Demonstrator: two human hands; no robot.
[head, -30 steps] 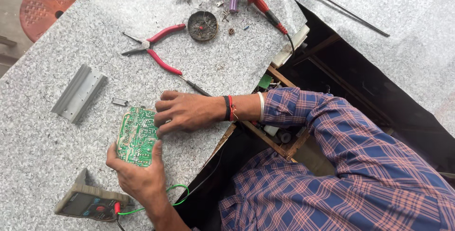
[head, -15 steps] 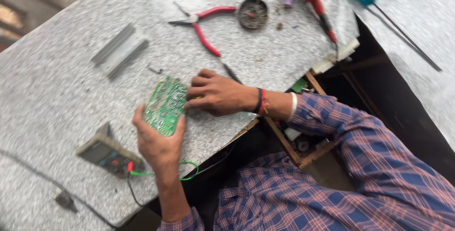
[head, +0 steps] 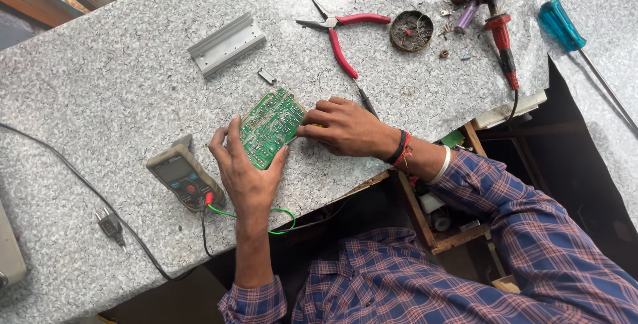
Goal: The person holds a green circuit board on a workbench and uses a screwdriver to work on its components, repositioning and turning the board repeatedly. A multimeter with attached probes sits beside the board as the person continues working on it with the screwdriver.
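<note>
Left hand (head: 247, 176) tilts green circuit board (head: 271, 126), long axis diagonal.

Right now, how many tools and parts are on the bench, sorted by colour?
Green: 1, circuit board, held by left hand and right hand
Red: 2, pliers, soldering iron
Blue: 1, screwdriver
Silver: 1, heat sink
Grey: 1, multimeter
Total: 6
</note>
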